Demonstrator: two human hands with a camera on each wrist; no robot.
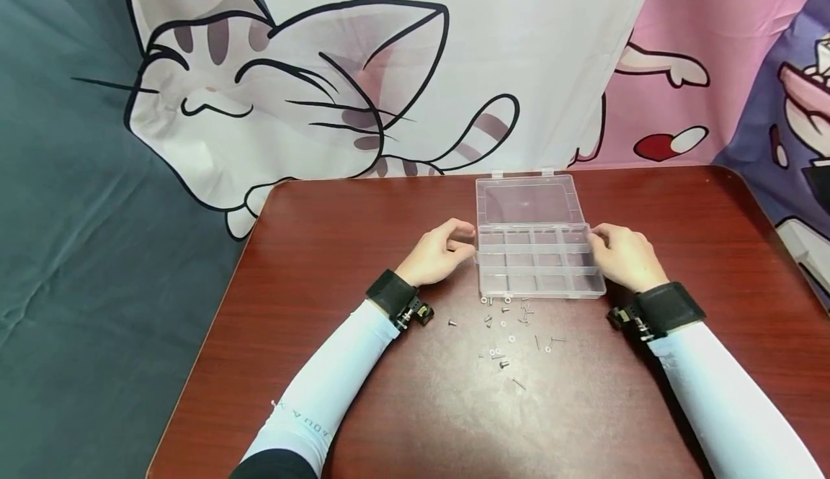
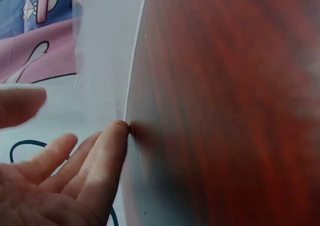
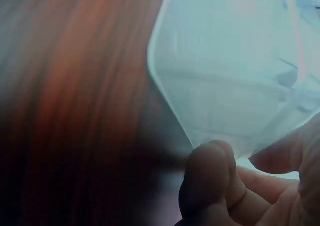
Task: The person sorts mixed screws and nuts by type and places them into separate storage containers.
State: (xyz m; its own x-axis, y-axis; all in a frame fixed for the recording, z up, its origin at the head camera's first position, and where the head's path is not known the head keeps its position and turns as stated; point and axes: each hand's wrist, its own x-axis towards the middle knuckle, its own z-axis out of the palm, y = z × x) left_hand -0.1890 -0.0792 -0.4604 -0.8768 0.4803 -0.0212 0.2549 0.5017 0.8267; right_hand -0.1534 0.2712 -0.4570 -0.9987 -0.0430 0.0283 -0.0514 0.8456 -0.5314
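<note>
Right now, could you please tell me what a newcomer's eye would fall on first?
Probably the big smiling cat drawn on the cloth behind the table. Next, the clear divided box, lid open, near the table's far edge, then the small screws and rings scattered in front of it.

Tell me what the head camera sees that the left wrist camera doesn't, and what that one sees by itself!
Only the head view shows the tiny screws, the cat's smiling face and the pale sleeves. Only the left wrist view shows the inner side of the left hand close up. Both show the left hand, the clear box, the brown table and the pink cloth.
</note>
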